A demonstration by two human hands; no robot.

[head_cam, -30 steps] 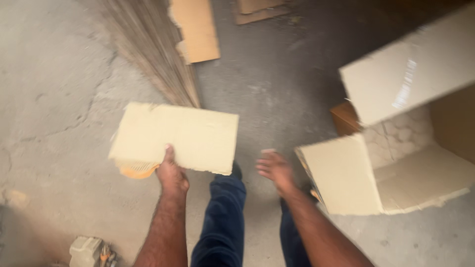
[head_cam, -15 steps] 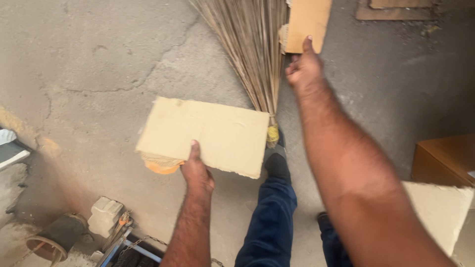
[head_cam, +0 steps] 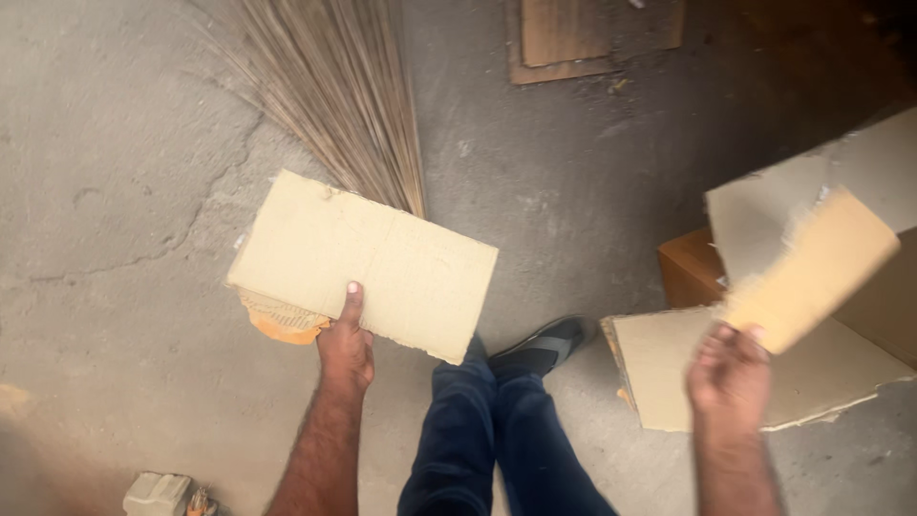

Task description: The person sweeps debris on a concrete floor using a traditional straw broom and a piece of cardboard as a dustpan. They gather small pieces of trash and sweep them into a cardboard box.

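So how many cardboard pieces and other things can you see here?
Held cardboard pieces: 2, one in the left hand at, one in the right hand at
Cardboard pieces lying on the floor: 3
Brooms: 1
Wooden boxes: 1
Total: 7

- We had one view only, from a camera worn on the head, so no second view shared the scene.
- It faced steeply down at the concrete floor (head_cam: 124, 191), over our own blue-trousered legs (head_cam: 497, 430).
- It sat near: the left hand (head_cam: 346, 349) and right hand (head_cam: 731, 377) filled the lower frame, either side of the legs.
- Beyond the legs, the broom bristles (head_cam: 344, 96) reached the top edge.
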